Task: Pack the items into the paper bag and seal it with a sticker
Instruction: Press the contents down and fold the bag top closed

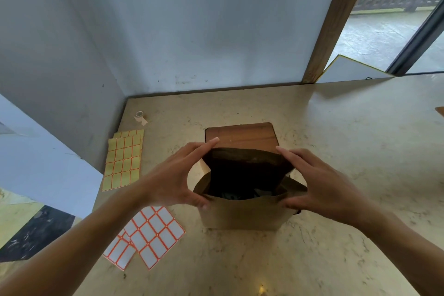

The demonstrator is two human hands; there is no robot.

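Observation:
A brown paper bag (242,214) stands upright in the middle of the table with its mouth open. Dark items lie deep inside it, too dim to name. My left hand (177,175) holds the bag's left rim, fingers on the far edge and thumb on the near edge. My right hand (317,182) holds the right rim the same way. White sticker sheets with orange borders (153,235) lie on the table left of the bag. Yellow sticker sheets (123,161) lie further back on the left.
A wooden board (240,136) lies flat just behind the bag. A small roll of tape (139,116) sits near the back left corner. White panels wall the table at the back and left. The beige table (348,151) stretches out to the right.

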